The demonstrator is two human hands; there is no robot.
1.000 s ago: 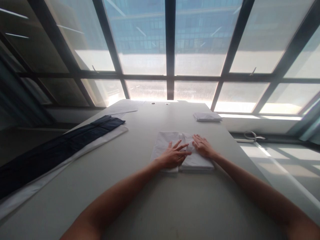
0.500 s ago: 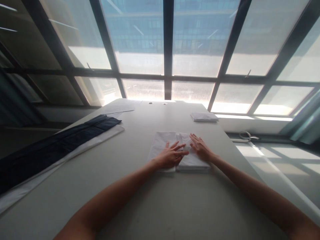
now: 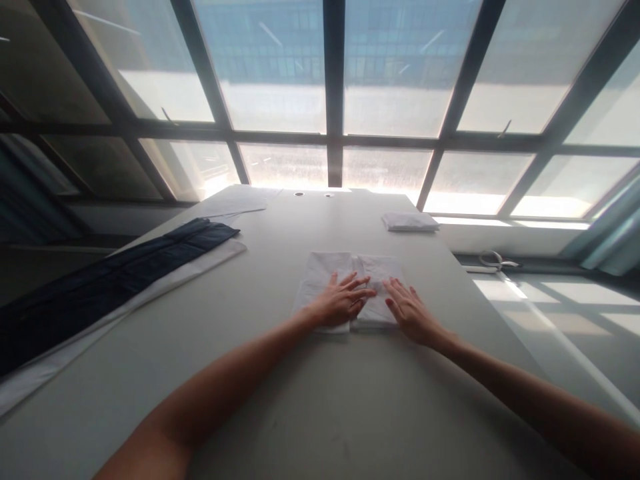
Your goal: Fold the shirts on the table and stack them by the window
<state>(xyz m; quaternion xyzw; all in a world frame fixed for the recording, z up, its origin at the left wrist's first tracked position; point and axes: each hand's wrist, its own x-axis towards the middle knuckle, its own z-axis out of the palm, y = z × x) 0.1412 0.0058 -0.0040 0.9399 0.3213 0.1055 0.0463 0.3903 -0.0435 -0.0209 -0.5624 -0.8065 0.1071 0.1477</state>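
Note:
A white cloth (image 3: pixel 327 265), partly folded, lies flat on the pale table (image 3: pixel 300 413) in front of me. Its right part is folded into a thicker stack, and a seam or gap runs between that and the thinner left part. My left hand (image 3: pixel 343 300) rests across the middle of the cloth, fingers spread and pointing right. On the right part lies my right hand (image 3: pixel 410 310), palm down with its fingers stretched out, near the lower right edge. Neither hand grips the fabric. What kind of garment or cloth it is, I cannot tell.
Another folded white cloth (image 3: pixel 410 222) sits at the table's far right. Along the left lie dark blue trousers or similar fabric (image 3: pixel 125 267) over a long white cloth (image 3: pixel 210 260). Thin white sheets (image 3: pixel 235 203) are at the far left corner. Large windows (image 3: pixel 385 100) stand behind.
My right hand has slid toward me and slightly right over the folded part. The left hand stays in about the same place on the cloth. The view has tilted down a little.

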